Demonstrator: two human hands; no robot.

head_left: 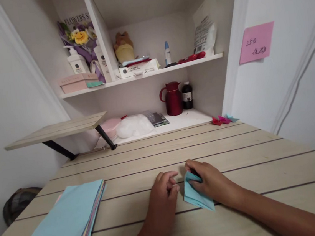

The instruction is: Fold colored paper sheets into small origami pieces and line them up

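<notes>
A folded sheet of light blue paper [191, 195] rests on the wooden table, its layers slightly parted along the lower edge. My right hand [209, 179] grips its upper part, thumb on the near face and fingers curled over the far edge. Just left of the paper is my left hand [164, 192], with its fingers bent and apart, holding nothing. A narrow gap separates it from the paper. Part of the sheet is hidden beneath my right hand.
A stack of coloured paper [67, 217] lies at the left. Small folded paper pieces [224, 119] sit at the table's far right edge. A raised wooden shelf [60, 129] stands back left. Behind are a red jug [173, 99] and a dark bottle [187, 96].
</notes>
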